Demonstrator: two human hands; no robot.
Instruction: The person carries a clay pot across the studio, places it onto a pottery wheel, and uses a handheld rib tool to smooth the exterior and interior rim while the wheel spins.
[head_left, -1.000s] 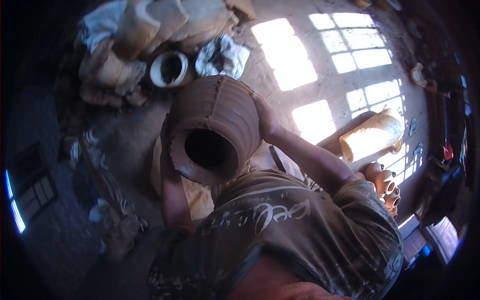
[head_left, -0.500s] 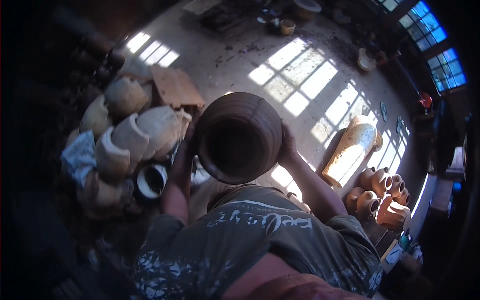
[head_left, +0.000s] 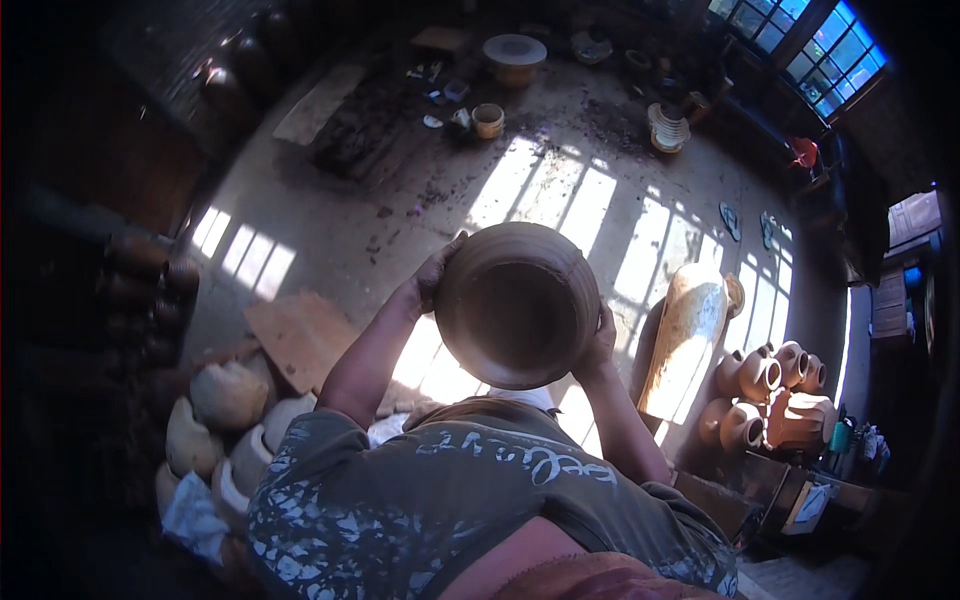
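Observation:
Held out in front of me is a round brown clay pot [head_left: 575, 275], its wide dark mouth turned up toward the head view. Faint rings run around its wall. My left hand [head_left: 438, 270] grips the pot's left side, fingers along the outer wall. On the opposite side my right hand [head_left: 601, 338] presses against the wall near the rim. Both hands are closed on the pot, and their far fingers are hidden behind it. The pot hangs above the floor, clear of other things.
Large broken pot shells [head_left: 230, 395] and a flat terracotta slab [head_left: 300, 335] lie at left. To the right are a long pale cylinder [head_left: 685, 335] and several small stacked clay jars [head_left: 760, 375]. Farther off stand a round potter's wheel [head_left: 515, 55] and a small bowl [head_left: 488, 121]. Sunlight falls across the floor [head_left: 400, 200].
The pot has shifted slightly right, still in both hands. My view has turned and swung away from the broken shells, so more of the far floor and the round wheel show.

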